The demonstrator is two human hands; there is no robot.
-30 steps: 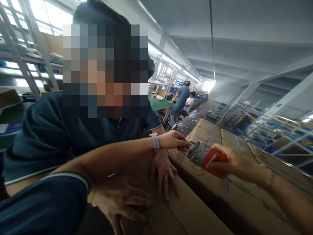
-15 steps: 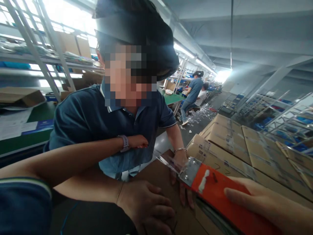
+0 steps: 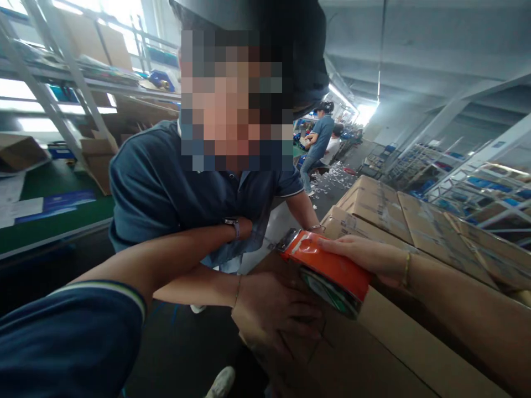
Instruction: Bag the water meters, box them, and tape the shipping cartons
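My right hand (image 3: 352,251) grips an orange tape dispenser (image 3: 327,260), tilted over a cardboard carton (image 3: 415,337). Its metal head points toward the far side, and a green-looking roll shows below the orange cover. Across the front of a co-worker stretches my left arm, with a watch at the wrist. My left hand (image 3: 245,228) is closed near the co-worker's shirt; whatever is in its fingers is hidden. A co-worker's hand (image 3: 277,304) lies flat on the carton, and the other is mostly hidden behind the dispenser.
The co-worker (image 3: 207,193) leans in close over the carton. Taped cartons (image 3: 373,210) are stacked at the right. A green workbench (image 3: 62,221) with papers and shelving stands at left. Farther back, another person (image 3: 317,141) stands by a littered floor.
The dispenser in my right hand has moved left, away from me, with more of my right forearm showing. My left arm reaches farther in. The view has shifted, and the co-worker appears closer.
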